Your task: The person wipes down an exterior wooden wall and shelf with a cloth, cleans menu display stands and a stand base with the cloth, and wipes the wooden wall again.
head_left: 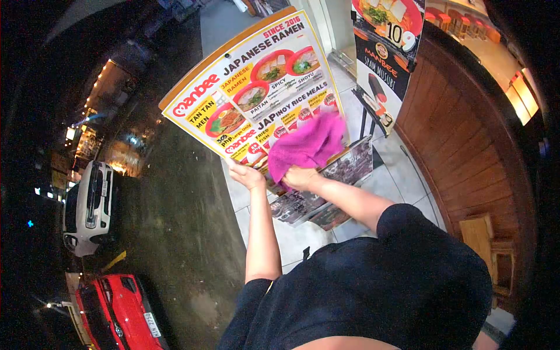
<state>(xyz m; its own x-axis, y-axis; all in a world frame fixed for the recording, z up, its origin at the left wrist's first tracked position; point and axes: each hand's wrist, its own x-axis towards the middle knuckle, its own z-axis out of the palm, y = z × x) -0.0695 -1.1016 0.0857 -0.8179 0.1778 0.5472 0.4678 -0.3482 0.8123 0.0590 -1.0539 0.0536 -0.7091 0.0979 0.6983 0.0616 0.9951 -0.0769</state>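
A menu board (pixel 265 61) with pictures of ramen bowls and rice meals leans away from me, tilted to one side. Its lower left edge is in the grip of my left hand (pixel 247 175), whose fingertips are partly hidden at the board. A bunched magenta cloth (pixel 312 142) lies against the lower right part of the printed face, covering some of the pictures. My right hand (pixel 299 178) is closed on the cloth's lower end; the cloth hides part of the fingers.
A tall poster stand (pixel 380 70) rises just beyond the board on the right. Beside it curves a wooden counter wall (pixel 461 140). Grey floor tiles (pixel 402 178) lie underfoot. On the left, a white car (pixel 88 207) and a red car (pixel 116 312) stand on dark pavement.
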